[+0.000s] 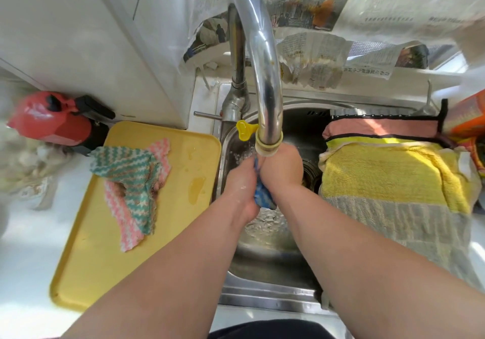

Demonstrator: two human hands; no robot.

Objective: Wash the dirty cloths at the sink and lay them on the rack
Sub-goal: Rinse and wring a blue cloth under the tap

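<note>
Overhanging blue cloth [263,199]: faucet [262,63]; yellow tray [86,273] beside.

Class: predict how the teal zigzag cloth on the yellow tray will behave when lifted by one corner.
Probably floppy: the teal zigzag cloth lies rumpled, draped over the pink zigzag cloth. Likely light, as it looks thin. It may drag that pink cloth along, since they overlap on the yellow tray.

The tap [262,57] is standing behind the sink [262,294]. Left of the sink, two cloths [131,181] are lying on a tray [105,260]. Towels [388,175] are lying across the sink's right part. Over the sink, the left hand [242,183] and right hand [282,165] are gripping a cloth [262,196] between them.
</note>
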